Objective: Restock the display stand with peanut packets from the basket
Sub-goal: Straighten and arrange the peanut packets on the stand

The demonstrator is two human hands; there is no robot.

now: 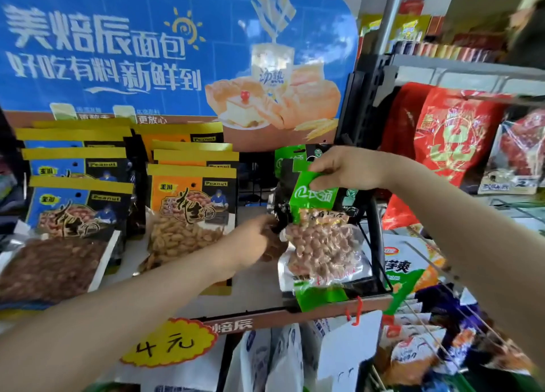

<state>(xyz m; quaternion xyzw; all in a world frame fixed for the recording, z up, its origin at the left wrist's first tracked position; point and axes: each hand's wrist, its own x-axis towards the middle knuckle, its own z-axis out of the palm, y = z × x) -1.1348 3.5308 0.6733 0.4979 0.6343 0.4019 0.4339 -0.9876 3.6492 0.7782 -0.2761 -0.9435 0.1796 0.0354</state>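
Note:
My right hand pinches the top of a green peanut packet and holds it upright at the right end of the display stand. Its clear window shows pale peanuts. Another green packet stands just behind it. My left hand reaches in beside the packet's left edge, fingers curled against it and partly hidden behind it. Left of that stand rows of orange peanut packets and blue peanut packets. The basket is out of sight.
A big blue bread poster backs the stand. A yellow price tag hangs on its front lip. Red snack bags hang on a rack at the right, with more bagged snacks below.

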